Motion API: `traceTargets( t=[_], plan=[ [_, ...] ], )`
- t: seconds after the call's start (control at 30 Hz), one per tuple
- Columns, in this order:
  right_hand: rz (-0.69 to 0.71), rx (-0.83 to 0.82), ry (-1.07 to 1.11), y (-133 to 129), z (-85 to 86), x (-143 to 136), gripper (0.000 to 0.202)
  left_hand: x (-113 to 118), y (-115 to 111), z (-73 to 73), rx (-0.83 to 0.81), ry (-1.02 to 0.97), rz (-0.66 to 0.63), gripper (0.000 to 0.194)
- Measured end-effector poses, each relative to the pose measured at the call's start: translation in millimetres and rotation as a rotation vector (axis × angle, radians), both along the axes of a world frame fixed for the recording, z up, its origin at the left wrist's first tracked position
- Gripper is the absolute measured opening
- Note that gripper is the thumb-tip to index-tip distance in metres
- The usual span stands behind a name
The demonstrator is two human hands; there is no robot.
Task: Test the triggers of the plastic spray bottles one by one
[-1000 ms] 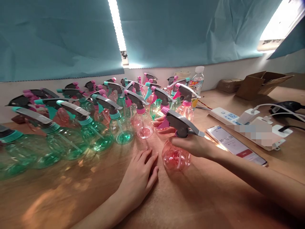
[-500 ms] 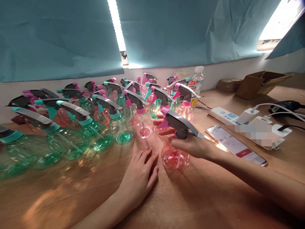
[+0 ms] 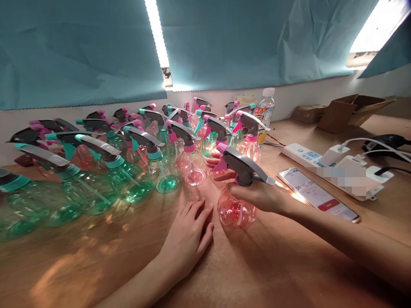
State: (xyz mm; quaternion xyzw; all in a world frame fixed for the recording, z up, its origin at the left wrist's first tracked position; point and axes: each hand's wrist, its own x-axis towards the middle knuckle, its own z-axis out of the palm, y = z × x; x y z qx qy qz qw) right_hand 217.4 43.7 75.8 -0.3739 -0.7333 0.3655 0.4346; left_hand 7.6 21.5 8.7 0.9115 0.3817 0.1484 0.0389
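Note:
My right hand (image 3: 257, 194) is around the neck of a pink spray bottle (image 3: 238, 211) that stands upright on the table. The thumb lies across the near side, and the other fingers reach past the far side, partly hidden by the grey and pink trigger head (image 3: 245, 164). My left hand (image 3: 189, 235) rests palm down on the wooden table (image 3: 128, 265), fingers stretched out with nothing in them, a little left of that bottle. Beyond the left hand stand a clear pink spray bottle (image 3: 194, 169) and a green spray bottle (image 3: 164, 177).
Several more green and pink spray bottles (image 3: 128, 182) fill the left and back. To the right lie a phone (image 3: 317, 192) showing a timer and a power strip (image 3: 302, 154) with plugged chargers. Farther back are a capped drink bottle (image 3: 267, 105) and an open cardboard box (image 3: 346, 113).

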Motion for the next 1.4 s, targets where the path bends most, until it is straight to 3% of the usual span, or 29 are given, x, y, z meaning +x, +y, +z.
traceTargets(
  t=[0.13,0.7,0.97,1.2,1.4],
  plan=[
    [-0.019,-0.017,-0.041,2,-5.8,4,0.072,0,0,-0.7,-0.002,0.0,-0.002,0.037],
    [-0.037,0.0,0.035,-2,2.9,-1,0.064,0,0,-1.0,0.007,-0.041,0.007,0.035],
    [-0.037,0.008,0.08,-2,5.7,-2,0.039,0,0,-1.0,-0.013,0.003,0.008,0.037],
    [-0.047,0.041,0.001,-1,2.0,2,0.032,-1,0,0.4,0.002,-0.036,-0.001,0.036],
    [-0.041,0.063,0.057,-1,0.7,-1,0.051,0,0,-0.1,0.006,-0.05,0.001,0.034]
  ],
)
